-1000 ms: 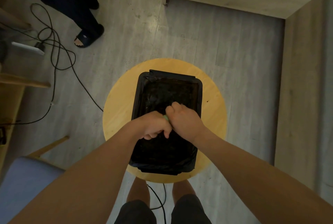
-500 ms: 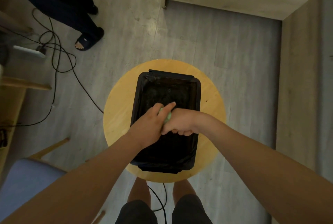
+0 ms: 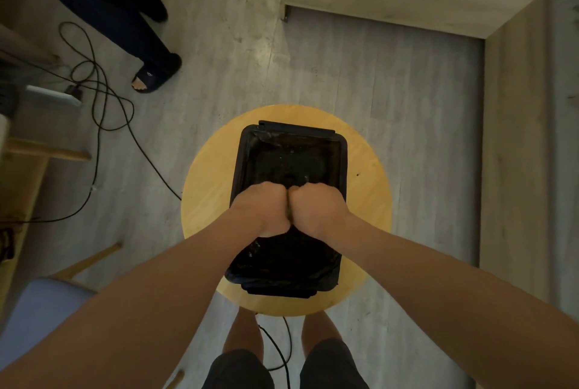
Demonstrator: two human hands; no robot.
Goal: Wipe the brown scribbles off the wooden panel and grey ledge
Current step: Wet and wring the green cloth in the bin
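Black plastic lines the tub (image 3: 343,166) sitting on the round yellow stool (image 3: 206,188) at the middle of the frame. I hold both fists over it so that, as I judge it, anything squeezed out drips into the tub and not onto the floor. My left hand (image 3: 261,210) and right hand (image 3: 316,210) are pressed knuckle to knuckle, with the fingers curled under and clamped hard. Only a dim sliver of the cloth (image 3: 289,211) shows in the seam between them, so this looks like wringing before any wiping. The wooden panel (image 3: 513,153) runs down the right side of the frame, with what I take for the grey ledge (image 3: 564,200) along its outer edge. Both are well apart from my hands. I cannot make out the brown scribbles from here, so the wiping looks still ahead of me.
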